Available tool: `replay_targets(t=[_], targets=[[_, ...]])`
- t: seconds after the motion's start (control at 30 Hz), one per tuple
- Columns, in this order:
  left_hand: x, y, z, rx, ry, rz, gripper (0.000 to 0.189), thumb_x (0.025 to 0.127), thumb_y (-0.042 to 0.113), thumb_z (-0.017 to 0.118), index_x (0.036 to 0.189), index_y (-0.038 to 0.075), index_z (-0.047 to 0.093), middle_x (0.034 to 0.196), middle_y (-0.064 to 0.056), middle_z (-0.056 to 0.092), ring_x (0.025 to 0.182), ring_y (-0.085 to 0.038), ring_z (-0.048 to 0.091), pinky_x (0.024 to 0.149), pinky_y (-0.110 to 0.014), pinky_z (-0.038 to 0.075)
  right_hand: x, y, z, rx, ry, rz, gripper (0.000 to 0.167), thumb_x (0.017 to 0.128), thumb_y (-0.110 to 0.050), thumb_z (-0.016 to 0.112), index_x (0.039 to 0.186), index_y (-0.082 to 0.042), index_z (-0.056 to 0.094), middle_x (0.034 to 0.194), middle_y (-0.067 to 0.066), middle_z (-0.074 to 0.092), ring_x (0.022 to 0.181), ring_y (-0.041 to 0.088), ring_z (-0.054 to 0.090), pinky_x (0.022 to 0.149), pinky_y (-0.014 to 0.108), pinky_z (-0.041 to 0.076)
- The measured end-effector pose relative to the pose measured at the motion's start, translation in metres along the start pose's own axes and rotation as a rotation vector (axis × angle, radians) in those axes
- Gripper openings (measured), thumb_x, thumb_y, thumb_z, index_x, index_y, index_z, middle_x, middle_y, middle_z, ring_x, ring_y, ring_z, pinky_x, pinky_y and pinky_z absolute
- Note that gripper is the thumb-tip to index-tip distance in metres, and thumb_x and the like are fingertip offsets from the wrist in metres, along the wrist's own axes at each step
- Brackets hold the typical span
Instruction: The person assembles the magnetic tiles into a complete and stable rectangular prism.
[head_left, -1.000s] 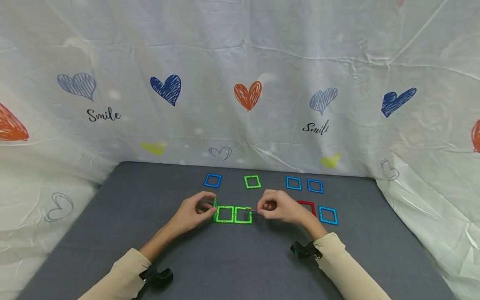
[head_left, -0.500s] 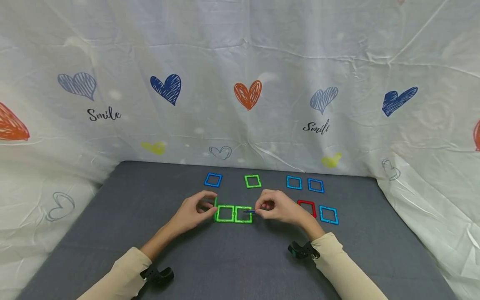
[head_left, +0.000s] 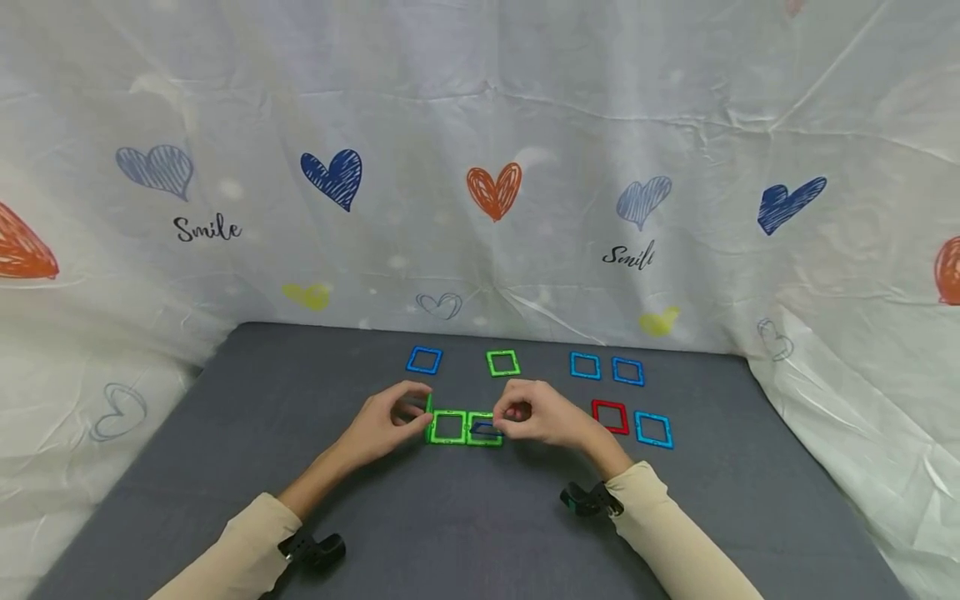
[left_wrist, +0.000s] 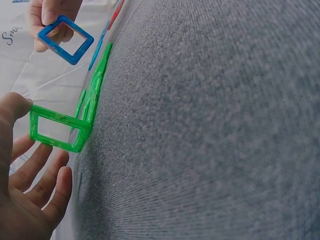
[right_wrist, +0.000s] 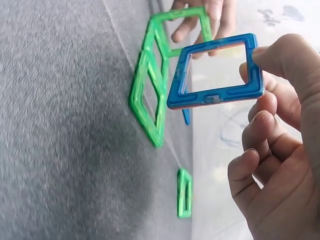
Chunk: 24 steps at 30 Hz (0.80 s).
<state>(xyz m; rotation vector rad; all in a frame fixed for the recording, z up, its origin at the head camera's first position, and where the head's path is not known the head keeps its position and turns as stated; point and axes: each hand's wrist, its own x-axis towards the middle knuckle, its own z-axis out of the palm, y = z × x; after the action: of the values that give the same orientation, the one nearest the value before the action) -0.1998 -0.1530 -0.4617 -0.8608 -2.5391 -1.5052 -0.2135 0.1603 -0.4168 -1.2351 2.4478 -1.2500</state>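
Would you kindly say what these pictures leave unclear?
Head view: far right corner of the right flat green square, behind the right hand.
Left wrist view: end of the red piece, cut by the top edge.
Right wrist view: whether the reddish edge is a second piece, covered by the held blue square.

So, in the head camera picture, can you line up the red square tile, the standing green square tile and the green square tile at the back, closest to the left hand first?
1. Standing green square tile: right at the left hand.
2. Back green square tile: behind, to the right.
3. Red square tile: farthest right of these.
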Motion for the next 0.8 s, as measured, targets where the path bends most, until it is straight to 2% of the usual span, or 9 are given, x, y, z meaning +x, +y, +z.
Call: replay_targets(t=[0.3, 0.5, 0.8], targets=[[-0.001, 0.001, -0.001, -0.03, -0.001, 0.005, 0.042, 0.096, 0.012, 0.074, 0.133, 0.0, 0.059, 0.128, -0.02, 0.062, 0.099, -0.029, 0.07, 0.075, -0.037, 0.058, 0.005, 0.001, 0.011, 0.005, -0.009, -0.008, 0.005, 0.093, -0.007, 0.073, 0.092, -0.008, 0.078, 0.085, -0.006, 0.057, 0.074, 0.014, 0.052, 0.064, 0.025, 0.045], [-0.001, 0.0, -0.002, -0.003, 0.001, -0.004, 0.042, 0.096, 0.014, 0.074, 0.133, 0.001, 0.06, 0.128, -0.015, 0.063, 0.099, -0.026, 0.07, 0.075, -0.035, 0.058, 0.01, 0.0, 0.018, 0.021, -0.012, -0.028, 0.005, 0.093, -0.007, 0.073, 0.092, -0.006, 0.078, 0.086, -0.008, 0.059, 0.074, 0.011, 0.053, 0.064, 0.025, 0.047], [-0.002, -0.005, -0.003, 0.024, 0.019, -0.022, 0.037, 0.099, 0.017, 0.071, 0.132, 0.002, 0.062, 0.126, -0.011, 0.065, 0.1, -0.022, 0.07, 0.074, -0.034, 0.057, 0.015, -0.001, 0.026, 0.025, -0.01, -0.012, 0.005, 0.092, -0.007, 0.074, 0.092, -0.008, 0.078, 0.086, -0.007, 0.058, 0.074, 0.011, 0.053, 0.064, 0.025, 0.046]])
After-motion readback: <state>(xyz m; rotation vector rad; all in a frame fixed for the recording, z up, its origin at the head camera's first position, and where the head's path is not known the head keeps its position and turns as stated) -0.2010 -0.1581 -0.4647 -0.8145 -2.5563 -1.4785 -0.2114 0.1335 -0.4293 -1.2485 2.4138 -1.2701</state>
